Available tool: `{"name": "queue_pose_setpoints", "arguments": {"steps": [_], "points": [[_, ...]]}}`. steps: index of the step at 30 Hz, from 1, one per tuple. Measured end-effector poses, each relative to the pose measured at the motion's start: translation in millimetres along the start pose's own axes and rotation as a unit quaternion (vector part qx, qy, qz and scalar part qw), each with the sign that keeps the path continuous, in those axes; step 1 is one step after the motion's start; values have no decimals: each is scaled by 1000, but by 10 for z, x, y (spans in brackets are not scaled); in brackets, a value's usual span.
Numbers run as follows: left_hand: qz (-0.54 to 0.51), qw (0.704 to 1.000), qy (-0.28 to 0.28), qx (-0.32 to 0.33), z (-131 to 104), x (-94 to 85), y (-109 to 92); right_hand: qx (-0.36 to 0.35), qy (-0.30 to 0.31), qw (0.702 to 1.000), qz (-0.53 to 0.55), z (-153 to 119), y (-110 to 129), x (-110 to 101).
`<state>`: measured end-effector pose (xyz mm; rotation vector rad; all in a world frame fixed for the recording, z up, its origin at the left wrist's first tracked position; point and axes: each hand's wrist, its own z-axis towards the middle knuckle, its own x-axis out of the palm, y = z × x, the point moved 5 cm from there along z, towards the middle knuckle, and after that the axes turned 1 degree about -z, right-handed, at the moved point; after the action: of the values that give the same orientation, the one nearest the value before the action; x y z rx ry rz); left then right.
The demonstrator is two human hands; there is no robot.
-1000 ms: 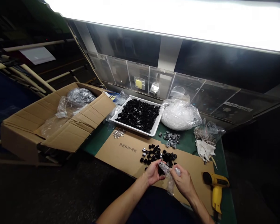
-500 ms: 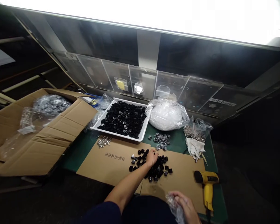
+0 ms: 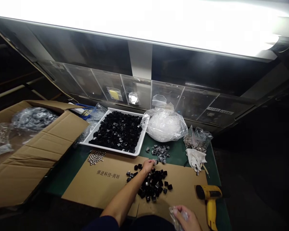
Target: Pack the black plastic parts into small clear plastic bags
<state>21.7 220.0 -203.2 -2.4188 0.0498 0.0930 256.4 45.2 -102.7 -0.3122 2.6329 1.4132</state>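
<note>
clear plastic bag (image 3: 175, 223), one, is bunching in the fingers of the right hand (image 3: 189, 221), which is grasping it at the near side of the cardboard (image 3: 180, 186). one yellow heat gun (image 3: 210, 200) is lying further right, close to the right edge of the green table (image 3: 177, 154), and a broad stretch of cardboard is leaving room between it and the black pieces (image 3: 154, 183). these are sitting in one heap, too many to count. the left hand (image 3: 148, 166) is reaching over the heap's far edge, a small shiny piece showing at its fingertips; whether they are gripping it i cannot tell. one patch of metal balls (image 3: 96, 157) is lying well to its left. one cluster of wrapped pieces (image 3: 162, 153) is resting just beyond the hand. behind, one white tray (image 3: 140, 146) is holding many more black pieces, and one big white bag (image 3: 162, 125) is touching its right side.
</note>
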Motion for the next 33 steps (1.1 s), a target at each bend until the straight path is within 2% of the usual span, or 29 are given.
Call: {"name": "queue_pose_setpoints", "arguments": {"steps": [4,8,10,13,19,25,29,33], "points": [[-90,992,92,11,-498,-13,96,-16,8,1000,-11,152,307,120],[-156,972,175,32,-1113,41,143,-53,-31,995,-80,227,679,212],[-172,964,199,40,-1358,75,155,-77,-31,991,-106,227,804,280],[-182,959,213,47,-1590,97,186,-121,3,987,-104,183,877,394],[-165,965,197,61,-1762,-4,319,-151,46,986,-56,20,783,561],[-148,972,175,55,-1901,-179,453,-153,21,985,-81,-140,751,721],[-154,978,127,60,-1947,-351,518,-161,13,981,-104,-193,741,790],[-167,980,85,66,-1957,-508,577,-136,27,985,-98,-158,648,848]]}}
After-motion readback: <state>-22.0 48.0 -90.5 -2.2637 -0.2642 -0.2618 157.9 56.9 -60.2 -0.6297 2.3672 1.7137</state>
